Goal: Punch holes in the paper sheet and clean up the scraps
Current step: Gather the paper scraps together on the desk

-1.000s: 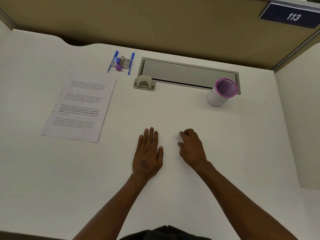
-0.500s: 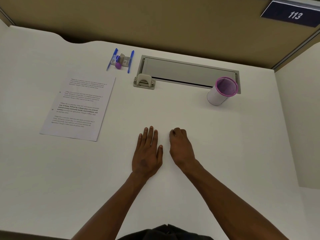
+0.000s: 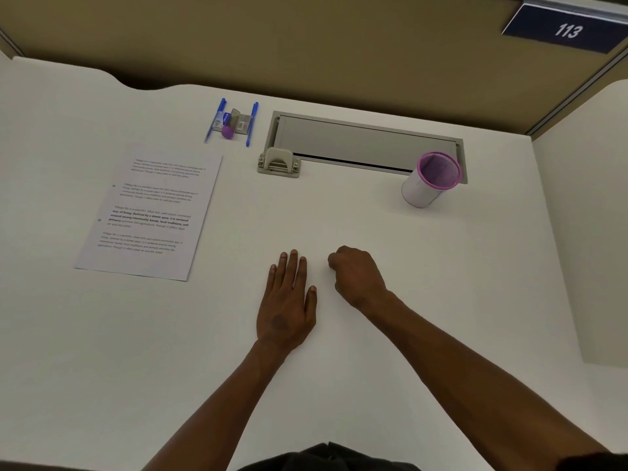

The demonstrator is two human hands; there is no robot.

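Note:
A printed paper sheet [image 3: 149,212] lies flat at the left of the white desk [image 3: 441,266], with two small punched holes along its left edge. A beige hole punch [image 3: 278,163] stands at the back centre, well beyond both hands. My left hand [image 3: 287,300] rests palm down on the desk, fingers straight and holding nothing. Just to its right, my right hand [image 3: 356,273] is curled into a loose fist with its fingertips on the desk. What lies under those fingers is hidden. No scraps show on the white surface.
A white pen cup with a purple rim [image 3: 430,180] stands at the back right beside a grey cable hatch [image 3: 363,141]. Two blue pens and small stationery items [image 3: 232,122] lie behind the paper. Partition walls close the back and right.
My right hand has slid left across the desk towards my left hand and curled its fingers in tighter. The left hand, paper and punch stayed where they were.

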